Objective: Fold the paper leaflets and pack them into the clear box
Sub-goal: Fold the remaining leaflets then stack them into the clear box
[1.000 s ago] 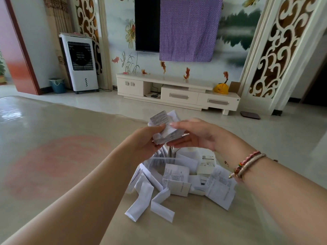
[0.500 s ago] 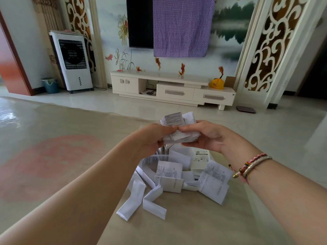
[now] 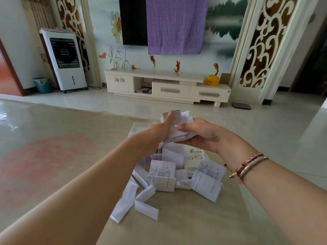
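Note:
My right hand (image 3: 200,134) cups a bundle of folded white leaflets (image 3: 178,124) from below, fingers curled around it. My left hand (image 3: 154,137) reaches in from the left, its thumb pressed flat against the front of the bundle. Both hands hover above the clear box (image 3: 139,128), which is mostly hidden behind my left hand and the papers; only its far left corner shows. Below the hands, several folded leaflets (image 3: 161,175) lie in a loose pile on the table (image 3: 194,223).
Two narrow folded strips (image 3: 136,200) lie nearest me at the pile's front left. The table's right edge runs close to the pile. Beyond the table are a tiled floor, a white TV cabinet (image 3: 168,85) and an air cooler (image 3: 64,59).
The bundle has stayed above the box. My left thumb has risen to press on the bundle's front, and my right hand now cups it more from underneath. The camera has tilted slightly.

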`<action>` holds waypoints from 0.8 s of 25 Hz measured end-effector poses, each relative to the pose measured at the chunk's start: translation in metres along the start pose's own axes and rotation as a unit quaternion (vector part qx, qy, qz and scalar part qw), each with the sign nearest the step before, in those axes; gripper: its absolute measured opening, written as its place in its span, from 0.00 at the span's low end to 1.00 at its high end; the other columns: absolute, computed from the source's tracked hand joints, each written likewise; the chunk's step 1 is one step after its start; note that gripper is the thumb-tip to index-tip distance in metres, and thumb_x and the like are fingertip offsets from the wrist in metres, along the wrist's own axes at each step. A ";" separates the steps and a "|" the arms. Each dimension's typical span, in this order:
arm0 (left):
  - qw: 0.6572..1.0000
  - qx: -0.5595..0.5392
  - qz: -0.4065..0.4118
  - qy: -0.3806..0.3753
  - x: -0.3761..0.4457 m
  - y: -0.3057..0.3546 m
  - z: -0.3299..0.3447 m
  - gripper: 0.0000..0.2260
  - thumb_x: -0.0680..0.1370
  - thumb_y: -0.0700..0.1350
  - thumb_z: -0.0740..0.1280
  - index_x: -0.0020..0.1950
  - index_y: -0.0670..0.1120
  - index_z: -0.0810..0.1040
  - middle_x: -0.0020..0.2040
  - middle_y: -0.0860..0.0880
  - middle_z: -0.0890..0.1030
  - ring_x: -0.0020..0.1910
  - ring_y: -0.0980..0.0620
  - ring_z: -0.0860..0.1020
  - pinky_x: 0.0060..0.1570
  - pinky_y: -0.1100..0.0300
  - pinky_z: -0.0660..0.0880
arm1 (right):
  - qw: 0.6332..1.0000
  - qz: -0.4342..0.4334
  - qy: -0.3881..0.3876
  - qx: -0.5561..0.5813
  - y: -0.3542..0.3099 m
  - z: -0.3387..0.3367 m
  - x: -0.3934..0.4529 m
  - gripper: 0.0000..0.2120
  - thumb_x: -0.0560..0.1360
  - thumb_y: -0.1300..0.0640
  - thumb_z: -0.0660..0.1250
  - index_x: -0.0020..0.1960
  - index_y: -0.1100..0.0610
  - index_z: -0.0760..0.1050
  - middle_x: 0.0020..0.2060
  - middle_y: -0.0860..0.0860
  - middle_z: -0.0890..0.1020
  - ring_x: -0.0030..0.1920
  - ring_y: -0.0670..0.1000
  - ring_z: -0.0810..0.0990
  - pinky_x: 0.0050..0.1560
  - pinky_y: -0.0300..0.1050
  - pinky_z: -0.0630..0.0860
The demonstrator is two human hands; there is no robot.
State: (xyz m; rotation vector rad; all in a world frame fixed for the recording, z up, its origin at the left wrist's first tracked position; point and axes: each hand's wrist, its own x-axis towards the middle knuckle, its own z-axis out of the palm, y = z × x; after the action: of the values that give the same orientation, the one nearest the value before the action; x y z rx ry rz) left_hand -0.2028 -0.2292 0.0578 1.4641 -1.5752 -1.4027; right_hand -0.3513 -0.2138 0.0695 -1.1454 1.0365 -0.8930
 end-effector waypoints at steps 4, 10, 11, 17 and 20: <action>0.989 0.052 0.101 0.094 0.011 -0.006 -0.020 0.06 0.81 0.43 0.57 0.50 0.47 0.73 0.45 0.51 0.72 0.46 0.50 0.71 0.42 0.59 0.69 | 0.998 0.013 0.064 0.023 -0.005 -0.004 -0.003 0.14 0.76 0.68 0.64 0.62 0.66 0.73 0.56 0.63 0.80 0.52 0.58 0.81 0.53 0.48 0.79; 0.916 0.366 0.145 -0.080 0.014 -0.018 -0.020 0.21 0.73 0.42 0.72 0.64 0.51 0.72 0.56 0.52 0.76 0.50 0.51 0.71 0.53 0.56 0.74 | 0.992 0.028 0.121 0.006 -0.008 -0.008 -0.010 0.10 0.75 0.69 0.65 0.56 0.63 0.75 0.46 0.59 0.82 0.42 0.53 0.82 0.38 0.43 0.82; 0.921 0.351 0.144 -0.089 0.016 -0.016 -0.021 0.20 0.72 0.44 0.74 0.62 0.51 0.74 0.56 0.51 0.77 0.50 0.51 0.74 0.52 0.57 0.74 | 0.992 0.029 0.126 0.005 -0.008 -0.008 -0.010 0.11 0.75 0.69 0.65 0.57 0.63 0.75 0.45 0.59 0.82 0.42 0.53 0.82 0.38 0.43 0.82; 0.854 0.499 0.145 0.015 0.022 -0.013 -0.011 0.09 0.72 0.56 0.72 0.41 0.51 0.79 0.38 0.55 0.75 0.45 0.52 0.70 0.59 0.54 0.64 | 0.984 0.033 0.168 -0.045 -0.009 -0.012 -0.013 0.16 0.75 0.69 0.66 0.62 0.65 0.72 0.49 0.60 0.82 0.41 0.53 0.82 0.36 0.43 0.82; 0.848 0.501 0.128 0.116 0.022 -0.019 -0.010 0.09 0.74 0.50 0.69 0.36 0.49 0.75 0.34 0.53 0.74 0.41 0.50 0.73 0.53 0.57 0.66 | 0.976 0.039 0.179 -0.122 -0.013 -0.007 -0.013 0.17 0.75 0.67 0.66 0.63 0.63 0.69 0.51 0.58 0.81 0.42 0.52 0.82 0.39 0.42 0.82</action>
State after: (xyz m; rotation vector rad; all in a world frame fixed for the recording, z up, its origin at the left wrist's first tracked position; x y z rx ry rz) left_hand -0.1923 -0.2501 0.0381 1.7464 -2.3598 -0.1469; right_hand -0.3624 -0.2064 0.0838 -1.1603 1.5094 -0.9492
